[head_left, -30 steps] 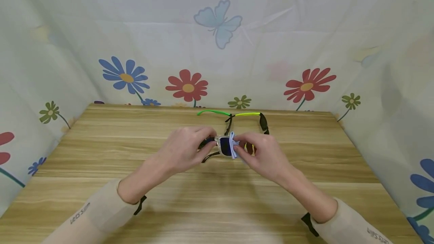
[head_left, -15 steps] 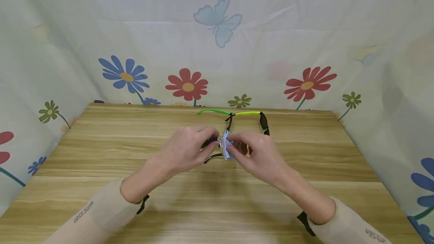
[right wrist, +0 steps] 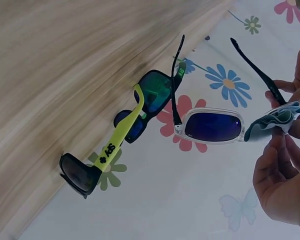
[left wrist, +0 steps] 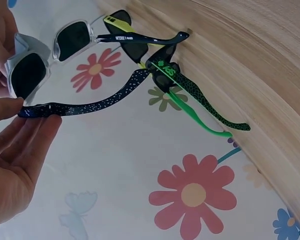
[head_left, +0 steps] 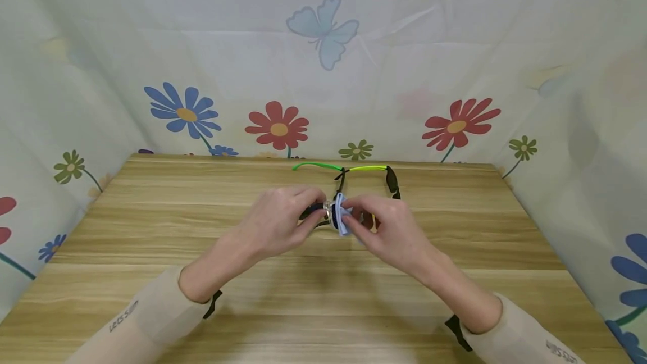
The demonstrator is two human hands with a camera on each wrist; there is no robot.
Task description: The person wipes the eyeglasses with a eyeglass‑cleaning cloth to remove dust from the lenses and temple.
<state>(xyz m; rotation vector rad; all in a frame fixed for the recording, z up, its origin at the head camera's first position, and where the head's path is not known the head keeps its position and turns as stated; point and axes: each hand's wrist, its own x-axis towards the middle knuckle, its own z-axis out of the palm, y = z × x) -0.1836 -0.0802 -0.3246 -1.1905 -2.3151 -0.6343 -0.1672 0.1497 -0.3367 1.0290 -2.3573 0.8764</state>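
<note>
My left hand (head_left: 275,221) pinches the clear-framed sunglasses (right wrist: 212,126) near the hinge of one dark speckled arm (left wrist: 90,107). They are held up over the table, with both arms unfolded and dark blue lenses showing. A folded light blue cloth (head_left: 342,218) is pinched between the thumb and fingers of my right hand (head_left: 391,229). In the right wrist view the cloth covers the lens closest to the left hand, while the other lens stays uncovered. From the left wrist view, the cloth shows behind that lens, at the frame's outer edge.
Beyond the hands, sunglasses with a bright green arm (head_left: 315,164) lie on the wooden table (head_left: 202,184). Beside them is a pair with a yellow arm (right wrist: 112,142) and dark lenses (right wrist: 80,175). A flower-printed curtain (head_left: 394,72) surrounds the table's back and sides.
My right hand slid the cloth left over the lens, then shifted slightly back right. The held sunglasses moved a little right and turned slightly. The other sunglasses stayed put.
</note>
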